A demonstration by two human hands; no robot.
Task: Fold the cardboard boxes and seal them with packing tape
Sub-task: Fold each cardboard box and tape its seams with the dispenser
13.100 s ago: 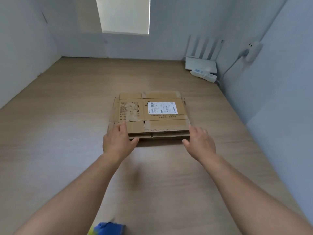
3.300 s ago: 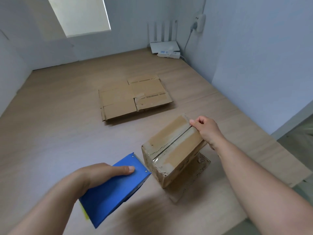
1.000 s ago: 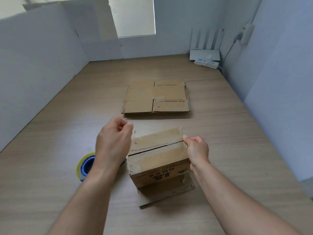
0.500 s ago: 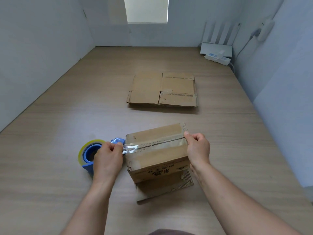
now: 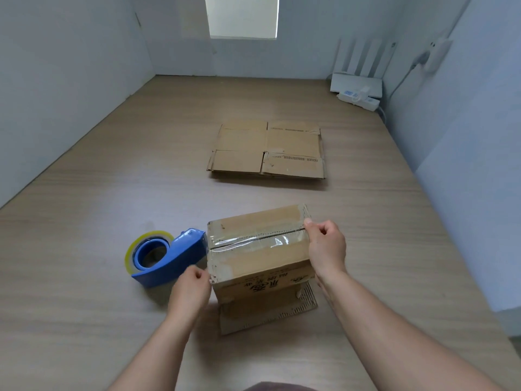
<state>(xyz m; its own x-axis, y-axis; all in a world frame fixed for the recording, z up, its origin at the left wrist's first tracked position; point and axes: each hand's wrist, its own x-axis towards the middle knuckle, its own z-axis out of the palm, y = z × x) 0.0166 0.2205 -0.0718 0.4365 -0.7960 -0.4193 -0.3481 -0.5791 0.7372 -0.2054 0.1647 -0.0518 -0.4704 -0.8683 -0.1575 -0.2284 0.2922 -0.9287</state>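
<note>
Sitting on the wooden table (image 5: 98, 210) close in front of the person, the folded cardboard box (image 5: 262, 266) is lying with its long axis running left to right, its right end angled a little farther away. Its closed top flaps are facing up, the seam between them following that same axis, and one lower flap (image 5: 270, 314) is splaying out flat toward the person. A strip of clear tape (image 5: 253, 242) is stretching along the seam from the left edge to the right edge.

The right hand (image 5: 327, 246) is pinching the end of that strip between thumb and curled fingers at the box's right top edge. The left hand (image 5: 191, 287) is hovering at the box's near left corner with its fingers curled in; whether it is gripping tape or nothing I cannot tell.

A blue tape dispenser (image 5: 180, 255) with a yellowish roll (image 5: 131, 249) is lying just left of the box, its nose meeting the box's left side. Farther back, flattened cardboard boxes (image 5: 267, 149) are lying stacked, well apart from the folded one. A white router (image 5: 356, 83) and a power strip (image 5: 359, 97) are sitting in the far right corner.
</note>
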